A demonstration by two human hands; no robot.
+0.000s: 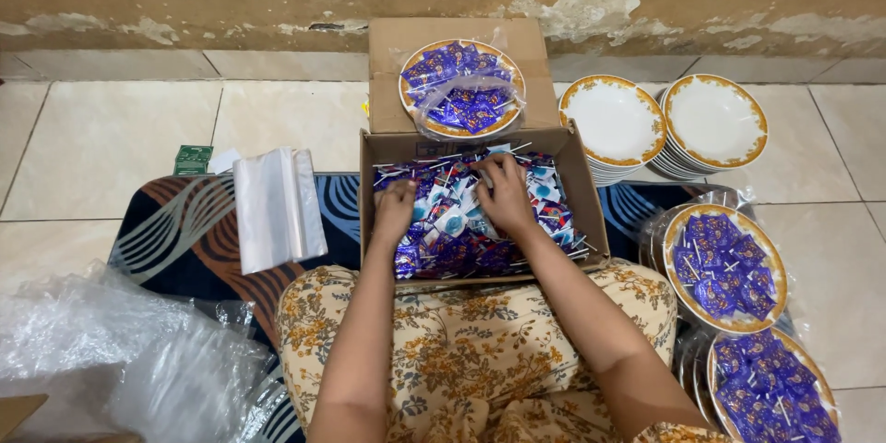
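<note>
We sat on the patterned mat (185,231) with the open cardboard box (577,194) resting against our lap, both hands down among the purple-wrapped lollipops (452,249) that filled it; our left hand (394,208) lay curled with its fingers bent into the heap, our right hand (505,192) spread flatter over the wrappers, and we could not tell whether either had closed on any sweets; the step in hand looked like gathering a portion from the box; a filled plate (461,88) in clear plastic stood on the box flap, two more (726,268) lay at our right, and bare gold-rimmed plates (614,120) were stacked on the tiled floor; next, we judged, came a firm handful lifted clear without snagging the sticks.
</note>
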